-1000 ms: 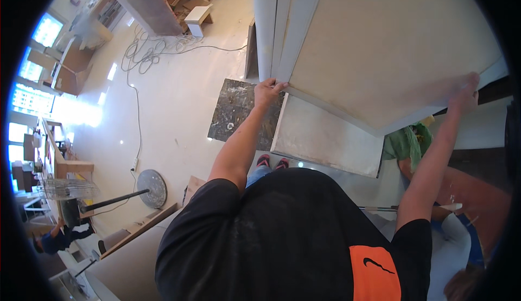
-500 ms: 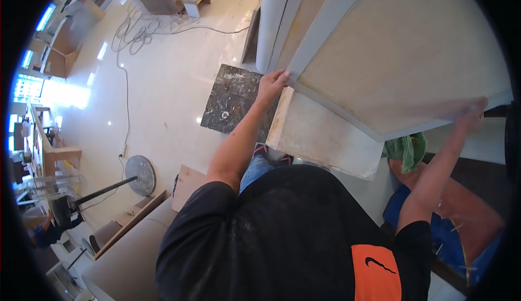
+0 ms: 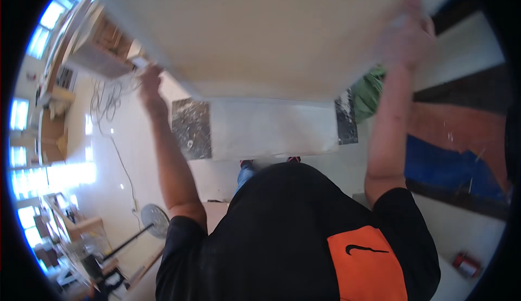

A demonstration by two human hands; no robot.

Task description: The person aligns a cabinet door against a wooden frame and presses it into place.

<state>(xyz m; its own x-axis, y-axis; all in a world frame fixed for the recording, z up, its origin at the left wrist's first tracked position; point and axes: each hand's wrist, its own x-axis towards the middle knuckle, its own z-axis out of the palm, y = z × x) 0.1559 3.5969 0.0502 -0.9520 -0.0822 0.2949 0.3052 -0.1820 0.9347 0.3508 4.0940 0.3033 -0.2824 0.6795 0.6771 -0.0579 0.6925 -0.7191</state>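
The room's glossy floor [image 3: 100, 192] spreads toward nine o'clock; at twelve, left hand [image 3: 151, 87] and right hand [image 3: 410, 38] grasp a pale panel [image 3: 244, 40] between them.

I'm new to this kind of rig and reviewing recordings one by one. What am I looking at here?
There is no machine, only a person working bare-handed. The picture comes from a fisheye camera on the wearer's head, looking down, so straight edges bend and the black shirt fills the bottom. The left hand and right hand, both blurred, hold a large pale panel by its sides. Below it lies a white slab, with dark speckled board showing either side. A green cloth is nearby.
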